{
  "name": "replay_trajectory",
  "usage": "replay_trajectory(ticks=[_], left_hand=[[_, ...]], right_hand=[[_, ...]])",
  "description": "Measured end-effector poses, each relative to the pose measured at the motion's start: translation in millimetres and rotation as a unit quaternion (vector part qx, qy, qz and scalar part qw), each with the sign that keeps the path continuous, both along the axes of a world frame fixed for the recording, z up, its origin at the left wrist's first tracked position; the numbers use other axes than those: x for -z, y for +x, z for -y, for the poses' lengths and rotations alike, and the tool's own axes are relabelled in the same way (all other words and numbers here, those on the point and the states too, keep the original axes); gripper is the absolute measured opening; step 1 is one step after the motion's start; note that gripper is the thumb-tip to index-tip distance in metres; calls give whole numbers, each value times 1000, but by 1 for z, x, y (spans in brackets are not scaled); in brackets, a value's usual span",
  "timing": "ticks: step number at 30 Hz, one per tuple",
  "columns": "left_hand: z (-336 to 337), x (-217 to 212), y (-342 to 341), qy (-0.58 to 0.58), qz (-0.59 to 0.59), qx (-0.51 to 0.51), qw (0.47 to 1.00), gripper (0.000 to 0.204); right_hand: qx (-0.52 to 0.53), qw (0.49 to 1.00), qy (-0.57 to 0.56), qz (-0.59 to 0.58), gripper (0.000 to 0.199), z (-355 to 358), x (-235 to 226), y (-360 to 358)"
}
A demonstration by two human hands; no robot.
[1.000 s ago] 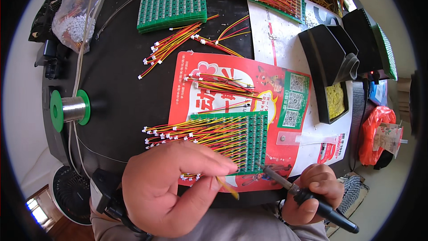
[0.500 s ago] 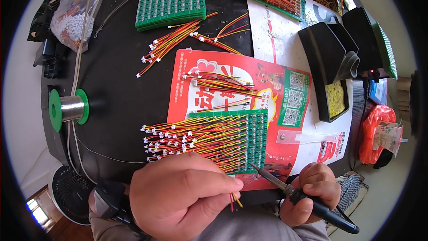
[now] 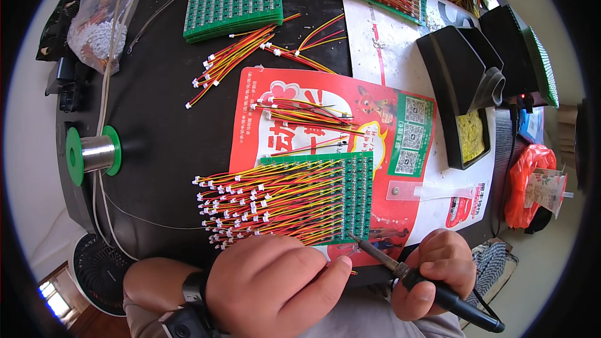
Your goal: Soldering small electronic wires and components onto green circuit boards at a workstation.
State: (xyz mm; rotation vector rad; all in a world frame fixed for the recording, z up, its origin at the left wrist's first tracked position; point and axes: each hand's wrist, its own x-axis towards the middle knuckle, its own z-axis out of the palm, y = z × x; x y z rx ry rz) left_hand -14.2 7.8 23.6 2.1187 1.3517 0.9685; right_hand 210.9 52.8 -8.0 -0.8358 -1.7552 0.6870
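Observation:
My right hand [image 3: 441,269] grips a black-handled soldering iron [image 3: 451,300]. The iron's tip reaches the lower right part of a green circuit board panel [image 3: 358,194]; I cannot tell whether it touches. Rows of red and yellow wires with white connectors [image 3: 250,197] cover the panel's left side and stick out past it. My left hand [image 3: 269,288] is closed just below the panel, fingers pinched together. Short red and yellow wire ends [image 3: 354,272] peek out beyond its fingertips; the rest of that wire lead is hidden by the hand.
A red printed sheet [image 3: 388,225] lies under the panel, with loose wire leads [image 3: 307,116] on it. A solder spool [image 3: 97,153] stands at left. Stacked green panels [image 3: 235,0] are at the back. A black iron stand [image 3: 454,81] with yellow sponge [image 3: 471,138] is on the right.
My left hand has moved right and turned, so the wire ends it pinches are now mostly hidden. The soldering iron has stayed almost in place, and the view has shifted slightly.

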Motion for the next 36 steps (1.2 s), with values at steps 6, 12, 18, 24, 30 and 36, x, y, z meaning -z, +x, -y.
replay_trajectory(ticks=[6,12,18,24,30,36], left_hand=[[-1,1,13,34,-44,-49,997,24],[7,8,11,55,-114,-68,990,26],[5,9,15,37,-104,-64,992,27],[5,12,14,32,-58,-75,995,29],[1,14,12,35,-44,-79,995,30],[1,17,13,17,-33,-79,996,29]], right_hand=[[-11,999,49,-7,28,-3,3,3],[-4,998,64,-9,28,-3,5,-1],[1,998,66,-17,27,-4,4,-1],[-19,997,68,-1,25,-7,-1,4],[-60,998,26,18,24,-8,-5,6],[-25,999,32,32,23,-5,-6,-1]])
